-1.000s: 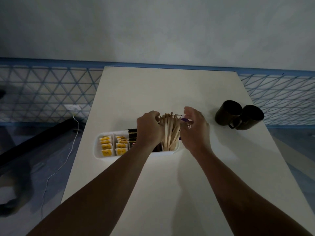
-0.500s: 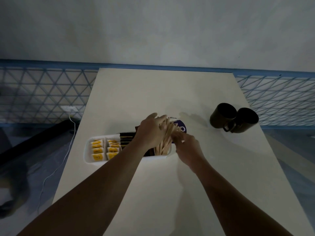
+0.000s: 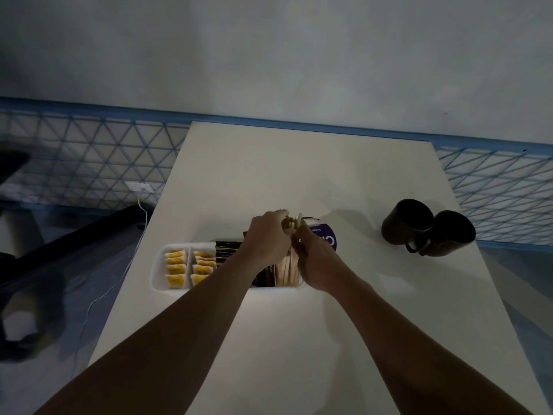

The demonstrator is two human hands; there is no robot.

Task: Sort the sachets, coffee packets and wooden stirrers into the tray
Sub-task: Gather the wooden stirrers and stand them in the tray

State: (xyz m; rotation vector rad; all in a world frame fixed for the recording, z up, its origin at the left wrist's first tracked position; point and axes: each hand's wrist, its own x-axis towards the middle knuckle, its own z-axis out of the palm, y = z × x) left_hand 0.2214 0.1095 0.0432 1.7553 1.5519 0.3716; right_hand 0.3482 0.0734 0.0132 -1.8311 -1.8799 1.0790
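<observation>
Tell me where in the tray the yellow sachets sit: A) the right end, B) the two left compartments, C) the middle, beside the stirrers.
B: the yellow sachets fill the two compartments at the left end of the tray; the wooden stirrers are at its right end.

Both bare arms reach forward and the hands meet, touching. The left hand (image 3: 270, 238) curls its fingers over the tops of the sticks (image 3: 287, 269), and the right hand (image 3: 314, 260) grips them too.

Bare forearms (image 3: 191, 322), bare left hand (image 3: 268, 236), right hand (image 3: 317, 262)
</observation>
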